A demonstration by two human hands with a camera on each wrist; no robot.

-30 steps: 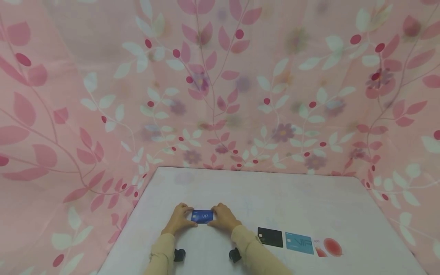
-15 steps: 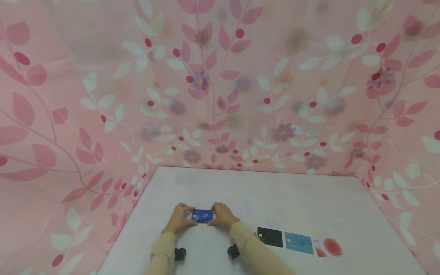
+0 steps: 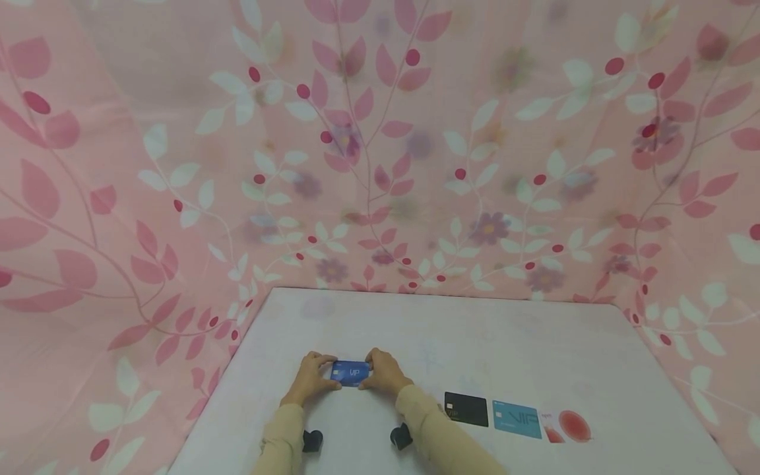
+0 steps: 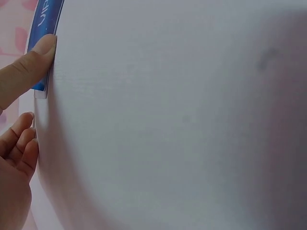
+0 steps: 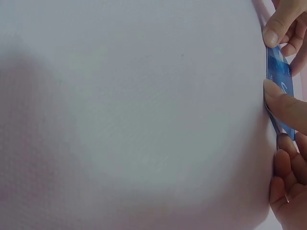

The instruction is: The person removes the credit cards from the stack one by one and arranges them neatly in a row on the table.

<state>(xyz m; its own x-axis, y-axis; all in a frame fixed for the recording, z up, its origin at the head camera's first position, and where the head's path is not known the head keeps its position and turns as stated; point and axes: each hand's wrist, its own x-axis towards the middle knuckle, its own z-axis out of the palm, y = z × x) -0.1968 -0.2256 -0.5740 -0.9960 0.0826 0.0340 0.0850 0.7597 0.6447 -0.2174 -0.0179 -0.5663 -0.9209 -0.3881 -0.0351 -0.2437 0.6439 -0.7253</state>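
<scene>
A dark blue bank card (image 3: 350,373) marked "VIP" lies at the middle left of the white table, with a chip on its left half. My left hand (image 3: 309,379) holds its left end between thumb and forefinger. At the right end, my right hand (image 3: 387,375) pinches the card the same way. In the left wrist view the thumb (image 4: 44,47) presses on the face of the blue card (image 4: 46,19), and a pale edge shows just under its corner. Both thumbs appear on the blue card (image 5: 276,69) in the right wrist view.
Right of my right forearm, a black card (image 3: 466,410), a light blue "VIP" card (image 3: 516,419) and a white card with a red circle (image 3: 573,426) lie in a row on the white table (image 3: 505,349). A pink floral curtain (image 3: 427,198) surrounds the table.
The hands and the blue card stay almost in place. The right forearm and its wrist camera have shifted very slightly left.
</scene>
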